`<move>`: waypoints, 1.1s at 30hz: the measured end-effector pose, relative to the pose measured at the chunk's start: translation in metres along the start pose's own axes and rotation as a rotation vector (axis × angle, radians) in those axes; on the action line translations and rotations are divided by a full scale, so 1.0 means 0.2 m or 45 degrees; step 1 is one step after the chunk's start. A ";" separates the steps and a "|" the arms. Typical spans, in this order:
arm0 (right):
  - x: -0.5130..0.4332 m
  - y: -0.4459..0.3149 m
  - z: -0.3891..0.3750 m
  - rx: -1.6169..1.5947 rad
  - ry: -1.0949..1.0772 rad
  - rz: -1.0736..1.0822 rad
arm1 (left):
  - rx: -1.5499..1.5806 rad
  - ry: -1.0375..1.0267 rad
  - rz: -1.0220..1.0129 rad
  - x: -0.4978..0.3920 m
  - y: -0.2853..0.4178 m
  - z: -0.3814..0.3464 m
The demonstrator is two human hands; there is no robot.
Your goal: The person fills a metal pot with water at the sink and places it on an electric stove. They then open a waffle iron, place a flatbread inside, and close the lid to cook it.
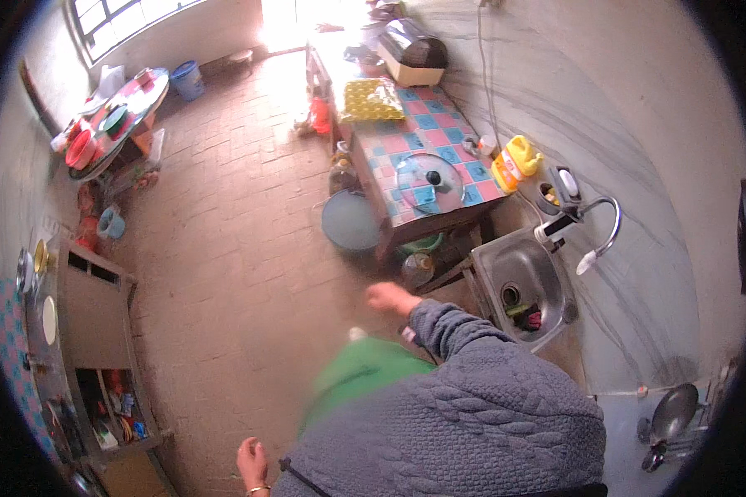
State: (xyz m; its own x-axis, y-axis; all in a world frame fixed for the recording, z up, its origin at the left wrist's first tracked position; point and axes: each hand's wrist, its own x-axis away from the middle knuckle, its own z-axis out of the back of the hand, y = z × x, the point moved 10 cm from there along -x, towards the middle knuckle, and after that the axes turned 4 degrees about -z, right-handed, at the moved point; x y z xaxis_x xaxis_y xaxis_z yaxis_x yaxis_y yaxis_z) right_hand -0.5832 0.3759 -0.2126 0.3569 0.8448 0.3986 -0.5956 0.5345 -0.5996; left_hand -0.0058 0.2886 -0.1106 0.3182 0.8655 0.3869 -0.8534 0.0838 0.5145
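Note:
At the bottom left hangs my left hand (252,460), a bracelet at its wrist. Its fingers are loosely bent, and nothing shows in them. My right hand (390,299) is held out over the brick floor (242,298), fingers curled and slightly blurred; whether its palm holds anything cannot be seen. Nearest to that hand are a clear plastic bottle (418,268) under the table and a grey-blue lidded bucket (350,220). To its right a stainless steel sink (525,261) has green and dark red scraps beside the drain.
A table with a checked top (432,112) bears a glass lid (430,183), a yellow patterned package (372,99) and a yellow jug (515,163). A curved faucet (615,217) rises by the sink. On the left stand a cabinet (96,310) and a low table with basins (81,149).

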 end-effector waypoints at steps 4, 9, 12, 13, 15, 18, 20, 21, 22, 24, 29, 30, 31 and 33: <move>-0.01 0.61 0.64 -0.151 0.622 -0.315 | -0.044 0.040 -0.044 -0.23 0.16 0.04; -0.18 1.23 1.31 -0.163 0.988 -0.701 | 0.011 -0.106 -0.067 -0.35 0.36 -0.16; -0.37 1.43 1.50 -0.054 1.037 -0.850 | 0.091 -0.130 0.005 -0.33 0.40 -0.31; -0.47 1.49 1.51 -0.178 0.935 -0.850 | 0.173 -0.164 0.033 -0.32 0.43 -0.37; -0.56 1.47 1.59 -0.071 1.132 -0.710 | 0.275 -0.252 0.149 -0.29 0.46 -0.43; -0.72 1.49 1.60 0.109 1.030 -0.763 | 0.214 -0.285 0.322 -0.22 0.55 -0.41; -0.75 1.48 1.62 0.252 0.993 -0.807 | -0.033 -0.116 0.259 -0.19 0.64 -0.31; -0.75 1.45 1.63 0.332 0.971 -0.831 | 0.026 -0.131 0.359 -0.15 0.63 -0.33; -0.75 1.38 1.65 0.350 0.987 -0.722 | 0.088 -0.106 0.366 -0.13 0.63 -0.34; -0.71 1.22 1.67 0.360 0.983 -0.585 | 0.132 -0.081 0.375 -0.06 0.61 -0.38; -0.49 0.35 1.54 0.229 1.002 0.248 | 0.042 -0.071 0.387 0.20 0.52 -0.51; -0.48 0.16 1.48 0.045 0.920 0.391 | 0.051 -0.086 0.397 0.26 0.50 -0.53; -0.51 0.03 1.36 -0.233 0.660 0.322 | 0.129 -0.032 0.384 0.32 0.49 -0.54; -0.53 -0.35 1.03 -0.695 0.179 0.340 | 0.212 0.081 0.425 0.49 0.44 -0.56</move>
State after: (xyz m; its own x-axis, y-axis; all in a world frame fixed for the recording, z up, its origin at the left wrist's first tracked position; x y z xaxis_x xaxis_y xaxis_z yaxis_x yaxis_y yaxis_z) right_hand -0.7280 0.2452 -0.0697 0.3597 0.9262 0.1132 -0.2365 0.2078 -0.9492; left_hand -0.0954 0.4364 -0.1128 0.0035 0.8609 0.5088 -0.8253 -0.2849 0.4876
